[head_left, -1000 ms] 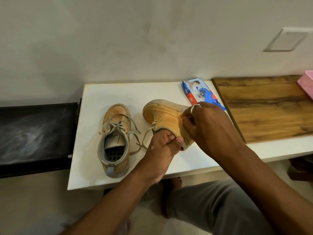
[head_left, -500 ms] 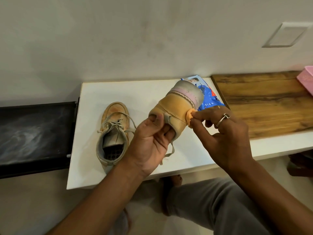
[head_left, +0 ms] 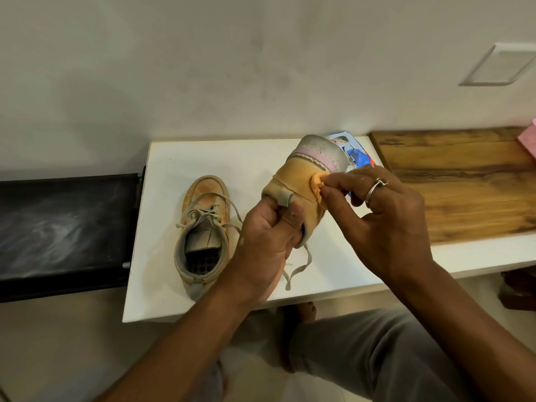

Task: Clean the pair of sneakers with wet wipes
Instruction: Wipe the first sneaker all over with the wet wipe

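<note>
My left hand (head_left: pixel 268 242) grips a tan sneaker (head_left: pixel 298 175) by its collar, heel end towards me and its grey sole turned up and away, above the white table (head_left: pixel 162 256). My right hand (head_left: pixel 385 219) pinches a small, orange-stained wet wipe (head_left: pixel 316 184) against the sneaker's heel side. A lace dangles below the held shoe. The second tan sneaker (head_left: pixel 203 227) lies flat on the table to the left, opening up, laces loose. The blue wet wipes pack (head_left: pixel 355 156) lies behind the held shoe, partly hidden.
A wooden board (head_left: pixel 464 181) covers the table's right part, with a pink object (head_left: pixel 528 140) at its far right edge. A black surface (head_left: pixel 63 224) adjoins the table on the left. My knee in grey trousers (head_left: pixel 377 352) is below the table's front edge.
The sneaker was lifted off the table and turned sole-up by my left hand. My right hand moved the wipe onto its heel side, and it has stayed there over the last half second.
</note>
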### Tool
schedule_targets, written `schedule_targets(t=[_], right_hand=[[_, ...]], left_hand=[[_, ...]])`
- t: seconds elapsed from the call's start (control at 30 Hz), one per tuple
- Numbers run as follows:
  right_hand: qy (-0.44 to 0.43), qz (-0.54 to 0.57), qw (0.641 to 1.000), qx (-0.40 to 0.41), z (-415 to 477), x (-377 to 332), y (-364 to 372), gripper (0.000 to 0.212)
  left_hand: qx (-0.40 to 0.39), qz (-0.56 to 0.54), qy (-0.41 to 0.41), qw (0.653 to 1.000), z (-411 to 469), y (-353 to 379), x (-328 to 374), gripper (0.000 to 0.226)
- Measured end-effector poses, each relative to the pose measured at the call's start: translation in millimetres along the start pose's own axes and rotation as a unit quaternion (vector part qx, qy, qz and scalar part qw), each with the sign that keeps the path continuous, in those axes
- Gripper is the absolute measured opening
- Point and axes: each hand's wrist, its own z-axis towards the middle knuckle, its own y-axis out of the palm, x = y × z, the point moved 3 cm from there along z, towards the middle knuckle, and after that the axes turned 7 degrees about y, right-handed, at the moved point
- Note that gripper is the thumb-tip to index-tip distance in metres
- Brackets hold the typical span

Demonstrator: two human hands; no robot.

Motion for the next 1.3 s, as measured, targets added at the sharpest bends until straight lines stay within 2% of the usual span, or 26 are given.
schedule_targets(t=[0.1, 0.17, 0.3, 0.43, 0.57, 0.7, 0.83, 0.97, 1.1, 1.23, 1.3], right_hand=[[0.011, -0.014, 1.000, -0.007, 10, -6, -1, 0.016], [0.020, -0.023, 0.999, -0.040, 13, -13, 1, 0.015], [-0.014, -0.052, 0.992, -0.113, 19, -24, 5, 0.015], [-0.010, -0.077, 0.994, -0.071, 30, -22, -1, 0.012], [-0.057, -0.041, 0.991, -0.115, 23, -25, 5, 0.009], [-0.032, -0.071, 0.994, -0.078, 31, -16, 0, 0.016], [-0.069, -0.053, 0.986, -0.140, 24, -24, 6, 0.014], [-0.037, -0.072, 0.993, -0.081, 35, -15, -4, 0.016], [-0.082, -0.062, 0.982, -0.155, 26, -24, 5, 0.018], [-0.055, -0.067, 0.990, -0.107, 37, -14, -5, 0.016], [-0.063, -0.062, 0.989, -0.122, 33, -15, -1, 0.017]], left_hand=[[-0.005, 0.037, 0.012, 0.999, -2, 6, -4, 0.056], [-0.001, 0.033, 0.019, 0.999, -1, 6, -6, 0.050], [0.005, 0.012, 0.033, 0.999, 0, 6, -6, 0.043], [-0.003, 0.005, 0.038, 0.999, 0, 8, -6, 0.046], [0.000, 0.006, 0.046, 0.999, 2, 9, -8, 0.042], [-0.001, 0.017, 0.046, 0.999, 1, 10, -10, 0.042], [0.014, 0.018, 0.044, 0.999, 2, 8, -13, 0.038], [0.006, 0.041, 0.046, 0.998, 2, 10, -13, 0.035], [0.014, 0.032, 0.049, 0.998, 2, 8, -15, 0.040], [0.005, 0.040, 0.046, 0.998, 1, 10, -11, 0.039], [0.007, 0.019, 0.050, 0.999, 1, 10, -12, 0.044]])
